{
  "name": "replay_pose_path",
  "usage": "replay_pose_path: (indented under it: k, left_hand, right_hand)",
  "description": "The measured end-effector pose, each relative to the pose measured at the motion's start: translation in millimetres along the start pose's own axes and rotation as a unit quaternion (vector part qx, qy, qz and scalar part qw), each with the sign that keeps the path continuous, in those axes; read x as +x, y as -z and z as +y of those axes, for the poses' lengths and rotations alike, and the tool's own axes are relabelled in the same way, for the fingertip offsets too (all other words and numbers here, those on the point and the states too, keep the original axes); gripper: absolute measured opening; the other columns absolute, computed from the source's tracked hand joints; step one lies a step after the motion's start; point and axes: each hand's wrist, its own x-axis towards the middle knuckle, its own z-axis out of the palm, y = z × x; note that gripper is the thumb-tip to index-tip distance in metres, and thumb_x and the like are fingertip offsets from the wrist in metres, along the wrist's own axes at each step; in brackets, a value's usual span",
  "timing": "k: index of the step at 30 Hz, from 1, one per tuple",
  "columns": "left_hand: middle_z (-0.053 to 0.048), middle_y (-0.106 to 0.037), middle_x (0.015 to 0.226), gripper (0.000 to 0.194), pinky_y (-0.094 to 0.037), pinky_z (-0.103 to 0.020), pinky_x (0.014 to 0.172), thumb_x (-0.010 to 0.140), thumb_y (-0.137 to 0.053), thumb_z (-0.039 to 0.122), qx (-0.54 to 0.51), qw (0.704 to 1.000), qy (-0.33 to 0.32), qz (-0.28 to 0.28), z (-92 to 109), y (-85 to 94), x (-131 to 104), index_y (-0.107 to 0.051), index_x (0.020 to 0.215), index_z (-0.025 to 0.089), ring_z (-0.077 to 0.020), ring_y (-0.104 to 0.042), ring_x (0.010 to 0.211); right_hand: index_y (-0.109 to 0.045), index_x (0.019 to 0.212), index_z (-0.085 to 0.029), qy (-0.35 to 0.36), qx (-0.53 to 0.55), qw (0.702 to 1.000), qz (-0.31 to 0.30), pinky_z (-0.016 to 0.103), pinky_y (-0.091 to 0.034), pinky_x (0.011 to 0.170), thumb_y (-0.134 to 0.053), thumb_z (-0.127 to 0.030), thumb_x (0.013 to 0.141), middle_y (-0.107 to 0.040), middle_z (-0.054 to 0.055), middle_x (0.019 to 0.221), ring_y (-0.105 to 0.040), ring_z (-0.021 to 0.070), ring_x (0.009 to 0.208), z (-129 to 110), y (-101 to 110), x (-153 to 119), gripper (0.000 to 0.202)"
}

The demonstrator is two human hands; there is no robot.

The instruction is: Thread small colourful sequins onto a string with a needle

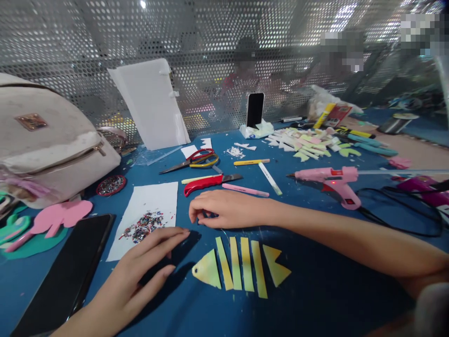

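Cut pieces of yellow-green paper lie in a row shaped like a fish: a head piece [208, 271] with an eye, several narrow strips [247, 264] and a notched tail piece [276, 264]. My right hand [231, 209] rests on the table just above them, its fingers loosely bent and holding nothing. To the left of the head piece is my left hand [143, 271], empty, with thumb and fingers apart. Its fingertips are near the lower right corner of a white paper sheet [164, 192], which carries a heap of multicoloured glittery bits [145, 227].
Beyond my hands lie a red-handled knife [203, 185], scissors [203, 160] and several markers [245, 189]. A pink glue gun [329, 175] with a cable is at right. Paper scraps [301, 142] are piled behind. A black phone [66, 271] and white backpack [52, 135] occupy the left.
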Motion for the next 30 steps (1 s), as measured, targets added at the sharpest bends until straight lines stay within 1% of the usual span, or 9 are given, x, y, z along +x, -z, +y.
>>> replay_pose_path:
  k: [4,7,11,13,16,19,23,27,30]
  left_hand:
    - [-0.006,-0.060,0.140,0.039,-0.057,-0.025,0.094,0.105,-0.046,0.029,-0.026,0.999,0.029,0.035,4,0.0,11,-0.053,0.144,0.031,-0.0191,-0.066,0.117]
    - [-0.005,-0.061,0.134,0.039,-0.057,-0.025,0.089,0.106,-0.045,0.031,-0.047,0.997,0.045,0.046,6,0.5,19,-0.053,0.144,0.032,-0.0169,-0.067,0.103]
    - [-0.006,-0.061,0.131,0.039,-0.057,-0.028,0.084,0.106,-0.044,0.034,-0.073,0.994,0.058,0.053,12,3.0,32,-0.055,0.144,0.033,-0.0193,-0.066,0.100]
    - [-0.006,-0.060,0.132,0.038,-0.055,-0.026,0.081,0.105,-0.045,0.034,-0.087,0.992,0.078,0.055,15,4.7,37,-0.057,0.142,0.034,-0.0194,-0.065,0.101]
    - [-0.004,-0.061,0.132,0.036,-0.053,-0.025,0.082,0.105,-0.045,0.036,-0.089,0.990,0.093,0.064,18,6.8,43,-0.060,0.138,0.036,-0.0193,-0.064,0.102]
    - [-0.003,-0.061,0.132,0.035,-0.051,-0.027,0.089,0.105,-0.045,0.036,-0.088,0.990,0.089,0.064,19,6.8,47,-0.062,0.135,0.036,-0.0200,-0.064,0.104]
    - [-0.004,-0.065,0.127,0.028,-0.049,-0.030,0.092,0.103,-0.047,0.034,-0.080,0.992,0.088,0.041,14,0.8,51,-0.067,0.123,0.030,-0.0214,-0.064,0.108]
    - [-0.004,-0.071,0.102,0.015,-0.050,-0.031,0.084,0.098,-0.058,0.032,-0.084,0.993,0.082,-0.028,1,-11.6,56,-0.070,0.098,0.024,-0.0208,-0.066,0.094]
    - [-0.003,-0.070,0.094,0.011,-0.050,-0.031,0.078,0.094,-0.063,0.030,-0.094,0.989,0.094,-0.063,-7,-19.8,60,-0.070,0.090,0.023,-0.0199,-0.066,0.085]
  right_hand:
    - [-0.068,0.097,-0.015,0.011,0.006,1.000,0.005,0.026,-0.043,0.078,-0.058,-0.007,0.093,-0.069,0.002,0.097,-0.060,0.0140,0.089,0,8,-2,0.014]
    - [-0.069,0.096,-0.015,0.010,0.039,0.999,0.005,0.026,-0.045,0.080,-0.059,-0.009,0.093,-0.071,0.002,0.097,-0.061,0.0135,0.089,1,14,-4,0.011]
    - [-0.068,0.105,-0.014,-0.009,0.155,0.987,0.041,0.026,-0.048,0.087,-0.062,-0.017,0.095,-0.070,0.006,0.109,-0.063,0.0136,0.097,1,16,-7,0.011]
    - [-0.068,0.105,-0.013,-0.040,0.223,0.972,0.058,0.025,-0.049,0.088,-0.065,-0.019,0.094,-0.071,0.007,0.108,-0.065,0.0136,0.097,2,15,-7,0.013]
    - [-0.070,0.100,-0.012,-0.092,0.321,0.939,0.083,0.024,-0.050,0.080,-0.070,-0.020,0.089,-0.072,0.005,0.092,-0.066,0.0121,0.085,4,12,-7,0.013]
    - [-0.072,0.092,-0.013,-0.122,0.369,0.913,0.127,0.021,-0.046,0.065,-0.072,-0.025,0.087,-0.071,0.002,0.081,-0.063,0.0100,0.072,7,9,-8,0.013]
    - [-0.073,0.086,-0.014,-0.117,0.365,0.907,0.173,0.021,-0.043,0.061,-0.073,-0.026,0.086,-0.071,0.002,0.077,-0.061,0.0099,0.069,12,4,-8,0.012]
    - [-0.069,0.083,-0.013,-0.099,0.365,0.905,0.195,0.024,-0.048,0.071,-0.072,-0.022,0.086,-0.068,0.001,0.078,-0.062,0.0102,0.073,16,-2,-8,0.009]
    - [-0.065,0.085,-0.014,-0.089,0.376,0.900,0.204,0.025,-0.048,0.075,-0.070,-0.021,0.088,-0.066,-0.001,0.079,-0.060,0.0101,0.073,19,-9,-11,0.009]
